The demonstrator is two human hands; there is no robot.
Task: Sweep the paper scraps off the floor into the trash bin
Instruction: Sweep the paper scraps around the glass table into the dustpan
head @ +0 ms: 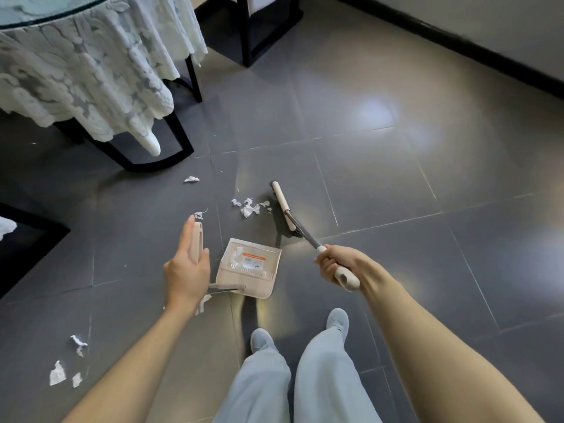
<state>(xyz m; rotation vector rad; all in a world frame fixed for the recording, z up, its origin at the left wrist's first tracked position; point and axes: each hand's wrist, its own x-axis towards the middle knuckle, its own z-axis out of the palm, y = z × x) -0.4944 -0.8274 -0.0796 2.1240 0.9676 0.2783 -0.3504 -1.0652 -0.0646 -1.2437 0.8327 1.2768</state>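
My right hand (338,265) grips the cream handle of a broom (282,204), whose head rests on the dark tile floor just right of a small heap of white paper scraps (250,207). My left hand (186,270) holds the beige upright handle of the dustpan (248,267), with the thumb along it. The pan sits on the floor in front of my feet, its mouth facing the heap, with a few scraps and an orange label inside. More paper scraps lie apart: one (191,179) farther up, one (199,214) by my left fingertips, several (65,366) at the lower left. No trash bin is in view.
A round table with a white lace cloth (91,71) and black legs stands at the upper left. A dark chair frame (262,32) is at the top, another dark piece (27,239) at the left edge. A wall with black skirting (457,41) runs along the upper right.
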